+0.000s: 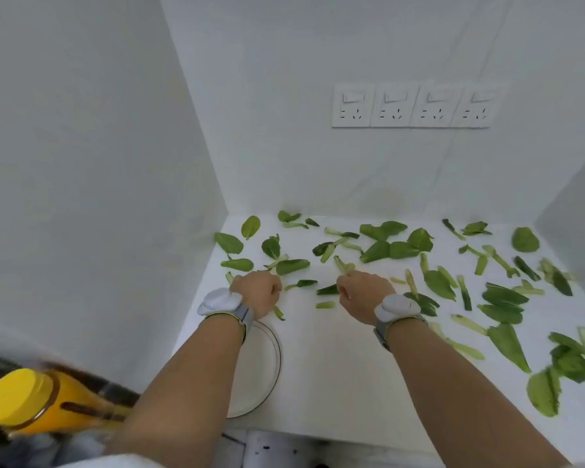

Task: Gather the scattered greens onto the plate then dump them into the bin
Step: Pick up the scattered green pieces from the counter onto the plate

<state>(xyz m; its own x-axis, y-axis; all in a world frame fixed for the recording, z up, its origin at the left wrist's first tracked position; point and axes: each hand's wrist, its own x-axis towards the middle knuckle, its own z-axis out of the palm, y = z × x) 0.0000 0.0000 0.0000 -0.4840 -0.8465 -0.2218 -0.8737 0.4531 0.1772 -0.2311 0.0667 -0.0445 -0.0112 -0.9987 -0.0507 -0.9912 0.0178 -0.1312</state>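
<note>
Reaching out over the white counter (335, 366), the left hand (259, 292) and right hand (360, 295) are curling their fingers, maybe pinching greens (395, 249) but I cannot tell, while the plate (267, 366) is waiting empty nearby.

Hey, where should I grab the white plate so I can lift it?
Take the plate by its exposed right rim, coming from the right. It lies flat on the counter, and the left forearm covers its left part, so that thin raised edge is the only free hold.
</note>
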